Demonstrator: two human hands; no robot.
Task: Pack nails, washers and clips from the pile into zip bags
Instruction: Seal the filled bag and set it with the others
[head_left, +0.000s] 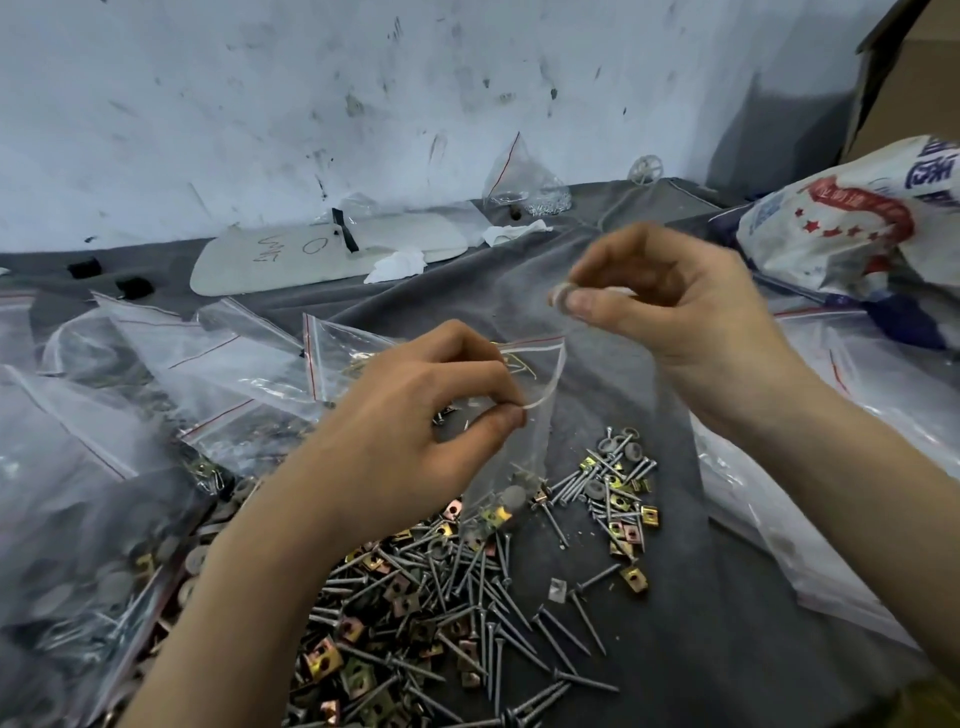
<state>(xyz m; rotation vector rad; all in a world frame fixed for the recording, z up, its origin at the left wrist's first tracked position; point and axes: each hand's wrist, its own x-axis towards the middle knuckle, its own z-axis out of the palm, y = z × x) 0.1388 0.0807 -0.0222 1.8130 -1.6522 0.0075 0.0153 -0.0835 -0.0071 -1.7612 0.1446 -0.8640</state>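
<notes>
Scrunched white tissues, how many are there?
2. One scrunched white paper tissue lies against the flat white board, at its near edge; the other lies further right, by its right end. Clear zip bags could hide more.

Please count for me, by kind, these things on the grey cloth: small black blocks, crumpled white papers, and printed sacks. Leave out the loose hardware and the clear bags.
Black blocks: 2
Crumpled white papers: 2
Printed sacks: 1
Total: 5
</notes>
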